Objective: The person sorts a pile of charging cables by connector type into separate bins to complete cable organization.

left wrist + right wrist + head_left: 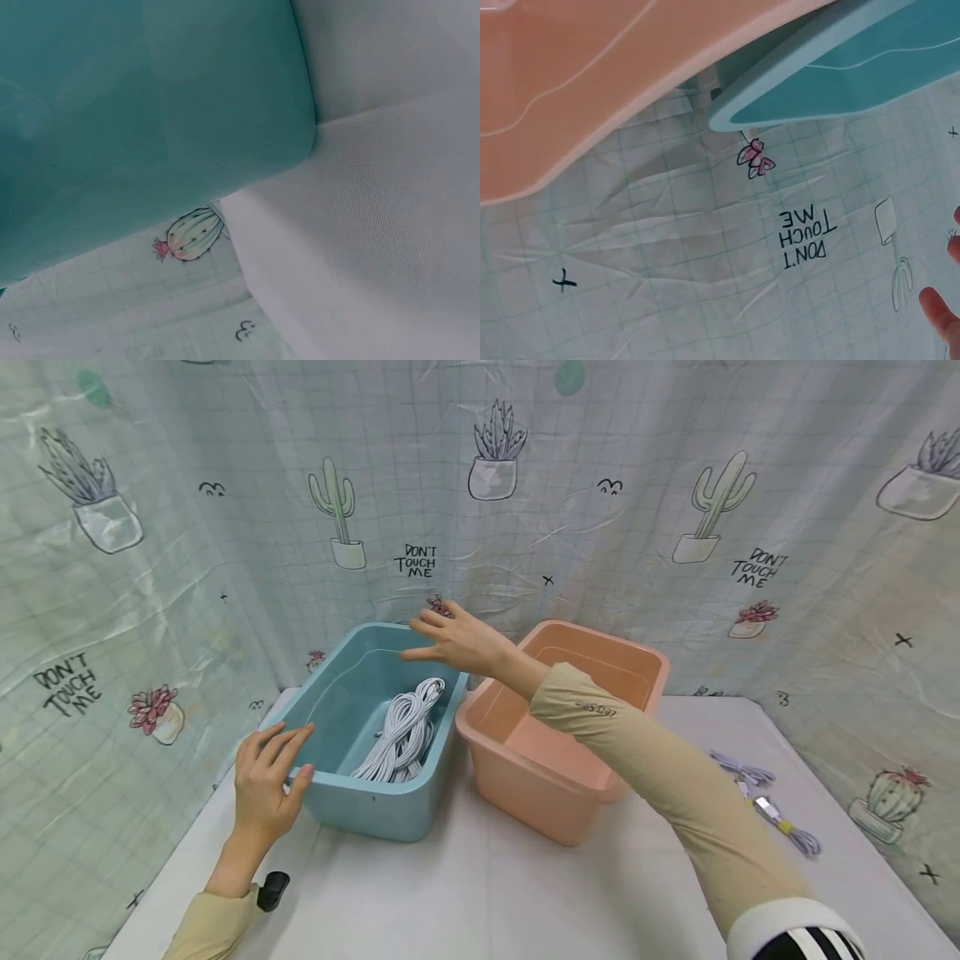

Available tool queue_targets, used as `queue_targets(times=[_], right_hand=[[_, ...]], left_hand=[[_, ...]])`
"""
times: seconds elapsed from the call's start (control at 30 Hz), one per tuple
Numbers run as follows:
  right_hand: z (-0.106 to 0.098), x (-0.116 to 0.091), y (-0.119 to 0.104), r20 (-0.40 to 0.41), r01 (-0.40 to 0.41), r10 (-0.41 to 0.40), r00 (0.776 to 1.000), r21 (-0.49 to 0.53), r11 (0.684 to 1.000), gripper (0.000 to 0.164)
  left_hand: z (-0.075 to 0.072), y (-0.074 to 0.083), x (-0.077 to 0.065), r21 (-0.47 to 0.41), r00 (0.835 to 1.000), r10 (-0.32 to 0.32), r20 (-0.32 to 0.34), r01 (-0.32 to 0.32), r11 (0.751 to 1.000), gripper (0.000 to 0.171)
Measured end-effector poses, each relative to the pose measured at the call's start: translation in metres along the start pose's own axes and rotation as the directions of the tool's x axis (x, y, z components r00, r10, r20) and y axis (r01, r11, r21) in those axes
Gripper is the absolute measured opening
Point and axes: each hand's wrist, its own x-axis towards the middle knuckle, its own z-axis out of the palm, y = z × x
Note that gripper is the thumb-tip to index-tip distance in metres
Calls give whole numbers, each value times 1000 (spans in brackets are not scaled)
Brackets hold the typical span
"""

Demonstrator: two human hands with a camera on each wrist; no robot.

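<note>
A blue plastic bin (427, 785) stands left of centre, with a bundle of white cable (405, 731) lying inside it. My left hand (266, 777) is at the bin's near left corner, fingers loosely bent over the rim; whether they touch it I cannot tell. My right hand (461, 642) hovers over the far right corner of the blue bin, its fingers spread and holding nothing. In the right wrist view a fingertip (939, 311) shows at the right edge, apart from the blue bin (840, 97). The left wrist view shows the blue bin's outer wall (165, 112) but no fingers.
An orange bin (525, 793) stands beside the blue one, partly hidden under my right arm. Tied grey-purple cables (802, 839) lie at the right of the white table (480, 893). A patterned curtain (637, 527) hangs behind and at both sides.
</note>
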Motion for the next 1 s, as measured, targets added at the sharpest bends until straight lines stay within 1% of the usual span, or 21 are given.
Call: queue_targets(times=[0.07,0.2,0.33,0.43,0.5,0.67,0.8,0.93,1.0], right_hand=[[1,-8,1,-2,-8,9,1000,34,999,52],[2,-24,3,-36,-30,33,999,91,995,49],[3,-41,6,-83,-40,52,995,137,990,44],[1,-53,8,-108,-47,67,992,177,983,37],[-1,-61,9,-102,-60,83,991,215,975,36],[-4,-81,12,-96,-106,137,986,270,957,34],[-4,-95,15,-124,-136,184,975,318,938,28],[-3,-114,17,-142,-171,235,961,359,917,26],[-1,-125,17,-167,-182,255,952,361,915,26]], left_hand=[[0,0,0,2,1000,-1,-2,1,1000,61],[-1,0,0,1,1000,-3,3,3,1000,60],[-1,0,0,0,1000,-7,5,7,1000,59],[-2,0,0,1,1000,-11,5,11,1000,59],[-3,0,-1,5,1000,-13,5,13,1000,59],[-3,-1,-1,6,1000,-15,7,15,1000,59],[-1,-2,-1,3,1000,-18,10,18,1000,59],[1,-2,-1,8,1000,-17,10,17,1000,60],[1,-1,-1,3,1000,-12,5,12,1000,60]])
